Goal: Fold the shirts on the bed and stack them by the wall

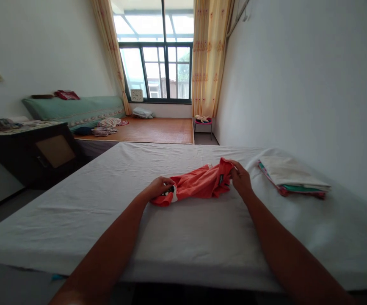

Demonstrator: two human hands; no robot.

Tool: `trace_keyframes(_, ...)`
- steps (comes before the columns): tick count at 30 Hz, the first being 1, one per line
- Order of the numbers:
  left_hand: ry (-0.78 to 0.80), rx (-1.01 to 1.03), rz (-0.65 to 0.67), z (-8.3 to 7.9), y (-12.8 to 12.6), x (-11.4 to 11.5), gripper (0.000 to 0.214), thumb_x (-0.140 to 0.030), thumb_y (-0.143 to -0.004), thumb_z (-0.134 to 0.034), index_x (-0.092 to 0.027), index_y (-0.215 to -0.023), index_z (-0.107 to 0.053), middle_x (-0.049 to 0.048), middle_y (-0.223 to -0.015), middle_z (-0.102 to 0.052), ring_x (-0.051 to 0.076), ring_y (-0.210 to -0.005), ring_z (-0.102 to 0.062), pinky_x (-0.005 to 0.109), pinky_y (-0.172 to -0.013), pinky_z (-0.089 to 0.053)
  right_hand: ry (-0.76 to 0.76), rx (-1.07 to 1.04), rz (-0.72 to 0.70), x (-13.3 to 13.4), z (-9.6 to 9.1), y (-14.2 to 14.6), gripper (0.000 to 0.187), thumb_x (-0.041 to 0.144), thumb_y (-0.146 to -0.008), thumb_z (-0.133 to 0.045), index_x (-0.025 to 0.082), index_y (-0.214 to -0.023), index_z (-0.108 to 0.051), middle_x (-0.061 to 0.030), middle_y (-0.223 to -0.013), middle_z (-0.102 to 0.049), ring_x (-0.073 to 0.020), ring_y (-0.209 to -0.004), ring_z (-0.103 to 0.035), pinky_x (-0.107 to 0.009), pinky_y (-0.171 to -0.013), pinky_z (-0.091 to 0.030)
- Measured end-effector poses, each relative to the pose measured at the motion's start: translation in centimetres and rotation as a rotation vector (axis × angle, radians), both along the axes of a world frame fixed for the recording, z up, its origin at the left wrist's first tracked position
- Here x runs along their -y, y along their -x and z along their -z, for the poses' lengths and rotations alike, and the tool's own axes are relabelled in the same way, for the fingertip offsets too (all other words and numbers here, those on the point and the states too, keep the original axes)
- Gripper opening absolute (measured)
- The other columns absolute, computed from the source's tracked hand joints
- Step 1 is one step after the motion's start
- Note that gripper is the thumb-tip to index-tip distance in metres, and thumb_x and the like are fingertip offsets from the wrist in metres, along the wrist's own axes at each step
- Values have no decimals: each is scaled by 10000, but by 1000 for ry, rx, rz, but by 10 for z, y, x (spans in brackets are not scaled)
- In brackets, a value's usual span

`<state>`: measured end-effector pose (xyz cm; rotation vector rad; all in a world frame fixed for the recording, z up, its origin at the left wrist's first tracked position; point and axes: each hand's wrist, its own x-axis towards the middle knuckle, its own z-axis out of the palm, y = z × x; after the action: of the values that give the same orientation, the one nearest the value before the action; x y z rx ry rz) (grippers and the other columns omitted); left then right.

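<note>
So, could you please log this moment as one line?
left hand: holds garment, one end | right hand: holds other end | folded cloths: on sheet, right side

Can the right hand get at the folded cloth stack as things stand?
Likely yes: nothing visible stands between the right hand and the folded cloth stack on the white sheet, though it would probably have to release the coral garment first.

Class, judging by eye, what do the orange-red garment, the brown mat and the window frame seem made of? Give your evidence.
Orange-red garment: matte fabric, perhaps cotton; it bunches in soft folds.
Brown mat: possibly bamboo or straw, faintly glossy; fine surface lines suggest strips.
Window frame: likely metal, dark-coated; its bars look slim and straight, though painted wood is possible.
</note>
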<state>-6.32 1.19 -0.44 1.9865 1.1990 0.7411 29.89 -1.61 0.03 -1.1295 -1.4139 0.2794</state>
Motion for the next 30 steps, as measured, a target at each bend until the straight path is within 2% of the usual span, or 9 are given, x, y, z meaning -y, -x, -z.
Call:
trace_keyframes(3,-65,189,-169,-3,1,-5,233,-402,-691,-631,-178,-744,-669,12,-676,-647,158,-641,-584,242,-582,-451,78,-25,67,-2,1,-6,382,437,-903,-441,207,-1144,-629,-4,-702,-668,-170,-580,-607,-298,-605,-522)
trace_keyframes(6,-61,568,-384,-15,6,-7,290,-447,-719,-635,-180,-826,-594,-10,-689,-619,120,-585,-565,215,-538,-438,-80,-7,158,2,-7,-5,357,430,-919,-416,198,-1084,-631,-55,-912,-703,-201,-816,-652,-336,-772,-527)
trace_keyframes(9,-73,864,-395,-29,10,-4,323,-439,-704,-677,-196,-874,-549,-38,-676,-595,90,-537,-532,194,-519,-419,-199,82,143,10,-16,6,352,423,-941,-386,204,-1079,-625,-83,-1126,-667,-220,-1058,-604,-366,-945,-464)
trace_keyframes(11,-64,946,-387,-36,11,-1,321,-432,-704,-677,-209,-892,-542,-60,-631,-568,81,-482,-486,191,-483,-391,-152,133,121,17,-20,12,357,451,-934,-407,214,-1084,-627,-78,-1081,-679,-215,-994,-623,-340,-899,-484)
trace_keyframes(14,-91,960,-475,-40,20,-1,325,-422,-698,-668,-205,-916,-564,-56,-640,-580,87,-498,-495,199,-498,-400,-15,164,72,25,-21,16,375,525,-895,-474,205,-942,-665,-41,-793,-684,-171,-697,-614,-274,-670,-502)
trace_keyframes(17,-145,877,-639,-34,37,-7,332,-389,-714,-624,-177,-970,-606,-39,-641,-577,95,-518,-506,200,-506,-399,127,115,-113,26,-19,14,463,588,-885,-460,185,-782,-664,-1,-565,-592,-116,-474,-489,-235,-496,-425)
trace_keyframes(21,-395,472,-761,-27,52,-14,349,-299,-749,-569,-178,-1070,-629,39,-866,-654,141,-708,-597,239,-625,-470,228,73,-211,15,-9,8,468,588,-897,-433,189,-818,-664,5,-562,-596,-111,-441,-500,-228,-470,-417)
trace_keyframes(25,-513,79,-463,-29,31,-3,281,-355,-829,-525,-202,-990,-696,63,-960,-684,196,-897,-616,288,-773,-492,270,322,-104,-1,10,0,314,459,-887,-511,218,-1013,-668,-54,-884,-721,-187,-797,-670,-294,-723,-512)
trace_keyframes(30,-244,-129,133,-29,-11,25,302,-440,-837,-560,-217,-932,-739,37,-923,-719,205,-859,-628,283,-796,-469,389,524,-61,-10,31,-7,436,312,-800,-642,188,-1216,-599,-105,-1103,-696,-212,-955,-655,-326,-847,-495)
